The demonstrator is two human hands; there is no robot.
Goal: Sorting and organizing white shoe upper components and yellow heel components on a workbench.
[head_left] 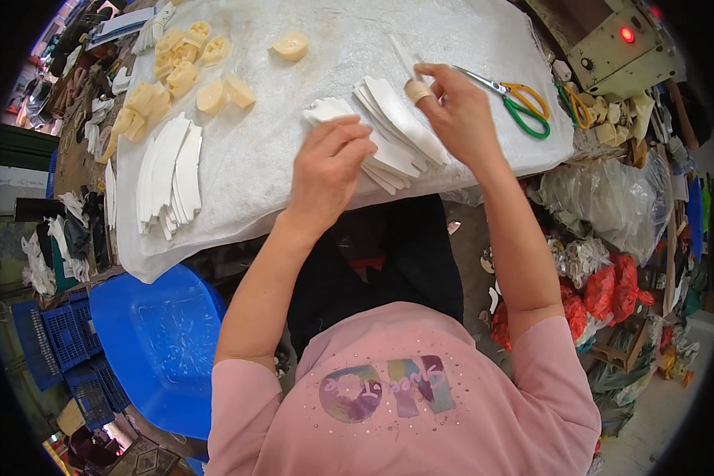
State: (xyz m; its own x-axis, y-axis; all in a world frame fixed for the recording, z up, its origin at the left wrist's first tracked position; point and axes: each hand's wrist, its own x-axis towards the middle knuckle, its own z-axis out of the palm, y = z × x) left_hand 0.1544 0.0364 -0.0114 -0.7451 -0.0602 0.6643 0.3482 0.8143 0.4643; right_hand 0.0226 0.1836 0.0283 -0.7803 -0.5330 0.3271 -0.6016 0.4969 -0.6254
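My right hand point(458, 115) is above the table with a tan wrap round its thumb. Its thumb and index finger meet at the lower end of a thin white strip point(402, 54), which points away from me. Below and left of it lie several curved white strips point(401, 119), loosely stacked and fanned near the table's front edge. My left hand point(329, 170) rests at the left end of this stack, its fingers curled in. What those fingers hold, if anything, is hidden. Right of my right hand lie scissors point(523, 107) with one green and one orange handle.
A white sheet point(246, 151) covers the table. Another bundle of white strips point(169, 174) lies at left, with pale yellow moulded pieces point(182, 59) behind. A control box point(623, 47) with a red light stands at far right. A blue tub point(166, 341) sits below left; red bags point(611, 293) lie at right.
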